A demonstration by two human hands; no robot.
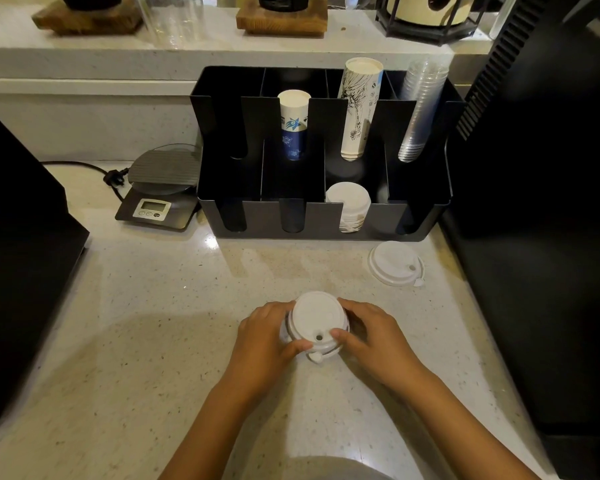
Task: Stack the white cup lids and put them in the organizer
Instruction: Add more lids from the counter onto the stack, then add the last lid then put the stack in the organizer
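Both hands cupped round stack of white lids (317, 325), left hand (265, 336), right hand (369, 336), thumbs on top, possibly lifted off counter (153, 323)

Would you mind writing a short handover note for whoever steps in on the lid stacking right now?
Hands: left hand and right hand both grip the stack of white lids over the counter.
Things: one loose lid lies on the counter, front right of the black organizer.
Done: a lid stack already sits in the organizer's third front slot.
Left: add the loose lid, then place the held stack in the organizer.
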